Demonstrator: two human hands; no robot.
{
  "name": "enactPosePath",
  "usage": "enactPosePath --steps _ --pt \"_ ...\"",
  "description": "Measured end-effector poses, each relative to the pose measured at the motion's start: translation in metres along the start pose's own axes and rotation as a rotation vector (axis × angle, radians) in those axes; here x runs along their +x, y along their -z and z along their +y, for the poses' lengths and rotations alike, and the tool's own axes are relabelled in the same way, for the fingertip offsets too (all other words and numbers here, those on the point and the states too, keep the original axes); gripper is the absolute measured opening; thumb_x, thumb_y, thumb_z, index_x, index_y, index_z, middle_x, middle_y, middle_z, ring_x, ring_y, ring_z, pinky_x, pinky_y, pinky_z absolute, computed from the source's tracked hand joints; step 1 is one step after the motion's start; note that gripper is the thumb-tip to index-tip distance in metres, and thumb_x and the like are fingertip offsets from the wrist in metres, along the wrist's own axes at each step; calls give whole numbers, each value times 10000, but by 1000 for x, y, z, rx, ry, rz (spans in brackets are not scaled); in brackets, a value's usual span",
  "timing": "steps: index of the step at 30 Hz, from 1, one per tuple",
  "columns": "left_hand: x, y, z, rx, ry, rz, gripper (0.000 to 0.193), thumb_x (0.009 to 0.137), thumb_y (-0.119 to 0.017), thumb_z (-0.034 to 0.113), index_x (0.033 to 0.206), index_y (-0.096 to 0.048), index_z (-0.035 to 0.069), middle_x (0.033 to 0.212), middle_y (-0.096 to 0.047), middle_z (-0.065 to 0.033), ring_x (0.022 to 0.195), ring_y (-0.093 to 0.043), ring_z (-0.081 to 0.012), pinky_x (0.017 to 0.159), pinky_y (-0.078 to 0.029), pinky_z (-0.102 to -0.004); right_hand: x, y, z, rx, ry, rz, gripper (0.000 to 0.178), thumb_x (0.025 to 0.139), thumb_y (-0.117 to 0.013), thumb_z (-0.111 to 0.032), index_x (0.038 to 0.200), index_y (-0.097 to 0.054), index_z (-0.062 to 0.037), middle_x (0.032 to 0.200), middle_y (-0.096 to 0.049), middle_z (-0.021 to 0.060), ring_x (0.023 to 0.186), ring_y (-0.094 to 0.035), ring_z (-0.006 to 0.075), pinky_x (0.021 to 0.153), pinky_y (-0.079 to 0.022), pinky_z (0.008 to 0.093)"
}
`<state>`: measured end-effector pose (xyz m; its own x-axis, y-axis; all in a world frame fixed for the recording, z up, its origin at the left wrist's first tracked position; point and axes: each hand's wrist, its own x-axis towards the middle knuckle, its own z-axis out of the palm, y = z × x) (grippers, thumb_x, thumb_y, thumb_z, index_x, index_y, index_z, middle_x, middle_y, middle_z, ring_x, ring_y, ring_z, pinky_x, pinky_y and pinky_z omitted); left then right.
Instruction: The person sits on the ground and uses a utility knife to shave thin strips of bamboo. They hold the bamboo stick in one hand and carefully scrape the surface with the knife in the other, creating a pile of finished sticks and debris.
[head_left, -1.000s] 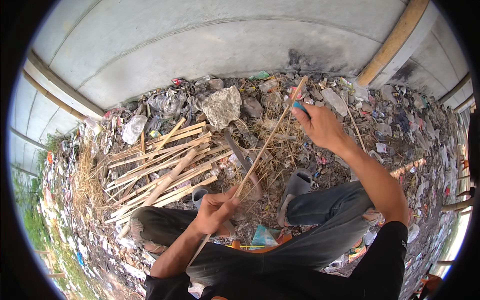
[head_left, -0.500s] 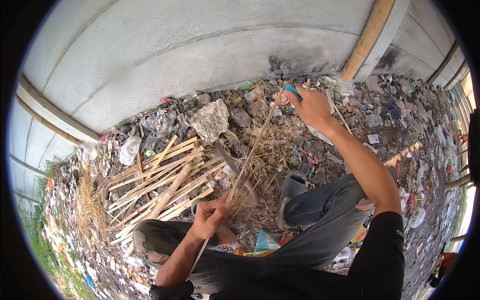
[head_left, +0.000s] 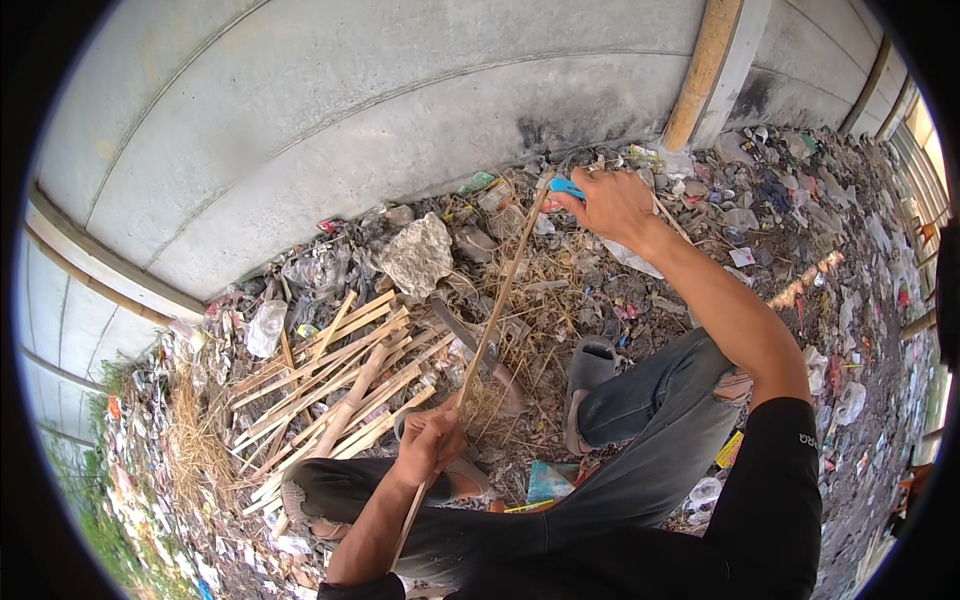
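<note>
My left hand [head_left: 428, 442] is closed round the lower part of a long, thin wooden strip [head_left: 512, 268], which slants away and up to the right. At the strip's far end my right hand [head_left: 615, 208] grips a small blue-handled tool [head_left: 567, 188] against or right beside the wood. Any blade on that tool is too small to make out. Between my feet and the wood pile a large knife [head_left: 458, 326] with a dark blade lies on the ground, partly behind the strip. Several pale split wooden strips [head_left: 330, 370] lie heaped to the left of my left hand.
A grey concrete wall [head_left: 380, 120] with a wooden post [head_left: 703, 75] rises at the far side. A big pale rock [head_left: 418, 256] sits near its foot. Litter and dry straw [head_left: 190, 420] cover the ground. My sandalled foot [head_left: 590, 375] and bent knees are close below the hands.
The view has tilted slightly. Both hands keep hold of the same strip and tool, and the blue tool now lies a little more level at the strip's far end.
</note>
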<state>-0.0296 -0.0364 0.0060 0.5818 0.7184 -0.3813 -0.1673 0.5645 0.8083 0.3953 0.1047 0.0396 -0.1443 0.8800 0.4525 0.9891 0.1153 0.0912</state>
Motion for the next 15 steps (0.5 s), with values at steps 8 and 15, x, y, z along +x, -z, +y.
enactPosePath --steps 8,15 --pt "3 9 -7 -213 213 37 440 1041 -559 324 1345 -579 7 519 -321 25 380 -257 -92 400 -263 -243 -3 -25 3 12 39 -199 530 1039 -449 -550 1042 -635 -54 758 -695 159 667 -706 347 577 -551 466" --pt "6 6 -13 16 51 65 358 1050 -537 276 1257 -653 7 495 -382 19 386 -331 -94 398 -258 -260 3 -28 5 529 -175 12 576 947 -643 -558 1098 -649 -2 767 -692 145 621 -684 301 620 -544 424"
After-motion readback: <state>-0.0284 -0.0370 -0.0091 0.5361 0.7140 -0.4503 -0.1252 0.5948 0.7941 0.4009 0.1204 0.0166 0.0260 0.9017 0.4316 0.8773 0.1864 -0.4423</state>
